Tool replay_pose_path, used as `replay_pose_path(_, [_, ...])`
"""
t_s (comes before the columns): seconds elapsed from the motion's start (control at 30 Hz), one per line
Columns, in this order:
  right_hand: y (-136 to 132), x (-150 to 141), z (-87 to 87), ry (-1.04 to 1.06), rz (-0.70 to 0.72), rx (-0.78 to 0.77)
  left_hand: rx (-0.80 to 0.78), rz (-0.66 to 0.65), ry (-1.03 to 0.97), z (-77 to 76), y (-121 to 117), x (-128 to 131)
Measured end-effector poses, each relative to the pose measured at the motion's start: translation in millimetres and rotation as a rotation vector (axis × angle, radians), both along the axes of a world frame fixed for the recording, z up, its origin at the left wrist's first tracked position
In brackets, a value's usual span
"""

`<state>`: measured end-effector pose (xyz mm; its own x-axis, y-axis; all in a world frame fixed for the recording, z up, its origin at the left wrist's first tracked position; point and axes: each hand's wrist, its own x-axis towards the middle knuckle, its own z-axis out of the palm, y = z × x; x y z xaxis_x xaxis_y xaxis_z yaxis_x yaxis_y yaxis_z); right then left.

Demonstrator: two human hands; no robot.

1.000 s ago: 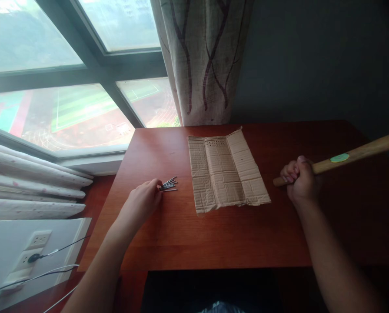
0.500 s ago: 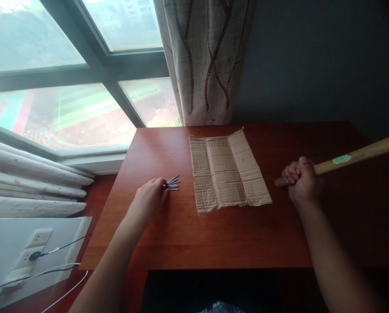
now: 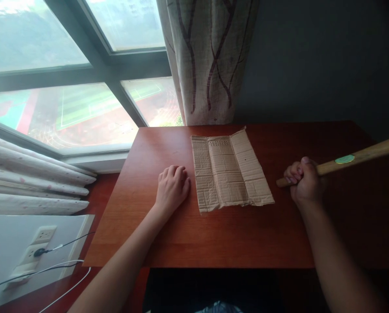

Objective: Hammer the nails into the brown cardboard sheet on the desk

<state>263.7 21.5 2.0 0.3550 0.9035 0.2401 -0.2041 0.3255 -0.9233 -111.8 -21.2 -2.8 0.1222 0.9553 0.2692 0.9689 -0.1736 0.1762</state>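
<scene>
My left hand [image 3: 172, 186] rests on the wooden table, fingers curled in, close to the left edge of a piece of cardboard [image 3: 228, 174]. The thin metal nails seen at its fingertips a moment ago are hidden by the hand now. The cardboard lies unfolded with two creases, a patch of small holes near its far edge and one more hole in its right panel. Right of it, my right hand [image 3: 307, 180] is wrapped round the end of a long wooden tool handle [image 3: 367, 155] with a green oval sticker. The tool's head is out of view.
The reddish-brown table [image 3: 233, 239] has its front edge close to me. A window [image 3: 93, 113] and a patterned curtain [image 3: 210, 65] stand behind it. At lower left are a wall socket [image 3: 31, 254] and loose cables [image 3: 64, 263].
My left hand has moved right and slightly forward over the spot where the nails showed, turning so its back faces up. My right hand keeps its hold on the handle.
</scene>
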Motion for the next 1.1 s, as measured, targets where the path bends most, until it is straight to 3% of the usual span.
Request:
replay_pose_path(0.2, [0, 0, -0.6, -0.017, 0.012, 0.007, 0.033, 0.001, -0.045, -6.3, 12, -3])
replay_pose_path(0.73, [0, -1, -0.7, -0.009, 0.002, 0.000, 0.055, 0.053, -0.113, -6.0, 10, -6])
replay_pose_path(0.9, [0, 0, -0.4, -0.009, 0.012, -0.005, 0.207, 0.010, -0.156, 9.2, -6, -21])
replay_pose_path(1.1, [0, 1, -1.5, -0.016, 0.012, -0.015, 0.114, -0.141, -0.002, 18.7, -43, -46])
